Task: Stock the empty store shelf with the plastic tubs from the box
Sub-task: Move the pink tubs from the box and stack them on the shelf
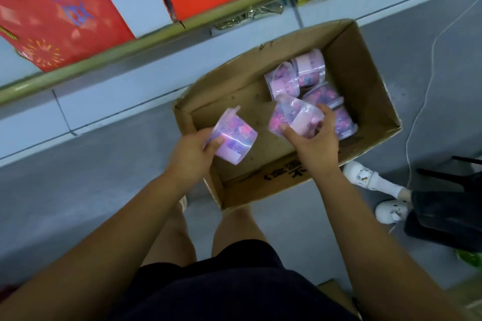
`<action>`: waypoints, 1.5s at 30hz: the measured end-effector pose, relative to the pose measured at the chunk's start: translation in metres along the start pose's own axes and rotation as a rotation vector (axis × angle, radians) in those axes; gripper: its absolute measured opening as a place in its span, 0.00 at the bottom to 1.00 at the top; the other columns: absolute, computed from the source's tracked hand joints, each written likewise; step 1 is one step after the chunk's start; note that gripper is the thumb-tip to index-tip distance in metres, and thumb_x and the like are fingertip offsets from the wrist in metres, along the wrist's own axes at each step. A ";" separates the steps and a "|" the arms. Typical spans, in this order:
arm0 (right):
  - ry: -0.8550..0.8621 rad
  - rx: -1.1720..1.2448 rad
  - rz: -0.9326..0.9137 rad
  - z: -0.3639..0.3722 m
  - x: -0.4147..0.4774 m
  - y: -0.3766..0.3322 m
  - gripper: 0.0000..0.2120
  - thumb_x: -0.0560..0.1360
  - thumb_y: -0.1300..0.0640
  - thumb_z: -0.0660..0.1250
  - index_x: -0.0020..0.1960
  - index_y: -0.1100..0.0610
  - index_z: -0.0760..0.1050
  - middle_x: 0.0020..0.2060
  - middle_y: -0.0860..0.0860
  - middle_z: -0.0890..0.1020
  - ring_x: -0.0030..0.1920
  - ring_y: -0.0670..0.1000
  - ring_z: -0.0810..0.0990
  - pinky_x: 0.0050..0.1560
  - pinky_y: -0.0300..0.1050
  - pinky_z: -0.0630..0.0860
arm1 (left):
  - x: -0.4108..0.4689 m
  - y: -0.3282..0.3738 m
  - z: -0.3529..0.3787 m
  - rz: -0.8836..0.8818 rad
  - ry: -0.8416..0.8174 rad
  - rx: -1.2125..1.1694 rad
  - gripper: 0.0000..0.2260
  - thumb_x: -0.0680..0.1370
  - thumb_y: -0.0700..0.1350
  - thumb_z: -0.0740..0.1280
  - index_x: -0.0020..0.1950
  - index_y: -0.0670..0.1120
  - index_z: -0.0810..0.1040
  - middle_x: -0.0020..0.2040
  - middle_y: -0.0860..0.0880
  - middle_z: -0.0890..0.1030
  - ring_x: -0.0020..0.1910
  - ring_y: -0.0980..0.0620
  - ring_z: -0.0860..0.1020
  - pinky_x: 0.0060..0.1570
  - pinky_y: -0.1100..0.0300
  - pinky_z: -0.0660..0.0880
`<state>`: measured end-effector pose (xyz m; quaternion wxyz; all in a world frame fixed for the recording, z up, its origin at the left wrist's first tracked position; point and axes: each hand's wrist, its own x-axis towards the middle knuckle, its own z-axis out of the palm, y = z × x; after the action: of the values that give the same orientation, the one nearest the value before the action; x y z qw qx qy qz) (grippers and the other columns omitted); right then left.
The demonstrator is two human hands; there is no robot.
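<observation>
An open cardboard box (365, 65) stands on the grey floor below me. Several clear plastic tubs (300, 73) with pink and purple contents lie in its right half. My left hand (193, 156) grips one tub (236, 138) on its side over the box's left part. My right hand (313, 138) is closed around a second tub (292, 114) just above the others. The shelf (161, 34) with a brass-coloured front rail runs across the top of the view.
Two red gift bags (52, 13) stand on the shelf above the rail. A white cord (427, 86) hangs right of the box. Another person's white shoes (365, 177) and a dark object are at the right. My legs are just behind the box.
</observation>
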<state>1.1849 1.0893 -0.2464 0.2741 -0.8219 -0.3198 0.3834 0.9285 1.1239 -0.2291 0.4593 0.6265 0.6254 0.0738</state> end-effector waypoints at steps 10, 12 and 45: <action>0.006 0.217 -0.164 0.002 -0.115 -0.111 0.43 0.60 0.34 0.80 0.69 0.37 0.64 0.63 0.45 0.77 0.58 0.45 0.80 0.59 0.49 0.80 | -0.051 0.028 -0.161 0.234 0.233 -0.071 0.10 0.82 0.46 0.64 0.51 0.41 0.82 0.29 0.50 0.75 0.29 0.65 0.73 0.32 0.70 0.66; 0.025 0.240 -0.218 0.013 -0.137 -0.139 0.42 0.60 0.34 0.80 0.68 0.35 0.64 0.63 0.45 0.76 0.58 0.46 0.80 0.57 0.51 0.81 | -0.065 0.030 -0.203 0.343 0.245 -0.105 0.10 0.82 0.43 0.64 0.52 0.41 0.84 0.43 0.57 0.79 0.38 0.72 0.77 0.33 0.67 0.67; 0.074 0.435 -0.865 0.064 -0.122 -0.562 0.37 0.61 0.46 0.83 0.62 0.34 0.66 0.61 0.46 0.77 0.49 0.50 0.85 0.45 0.44 0.80 | -0.051 0.151 -0.600 0.764 0.725 0.071 0.13 0.80 0.49 0.67 0.38 0.46 0.81 0.28 0.51 0.75 0.28 0.59 0.68 0.30 0.71 0.64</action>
<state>0.8944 1.3751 0.1643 0.5849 -0.5505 -0.5347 0.2626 0.6257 1.4007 0.2366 0.1321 0.7592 0.4734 0.4267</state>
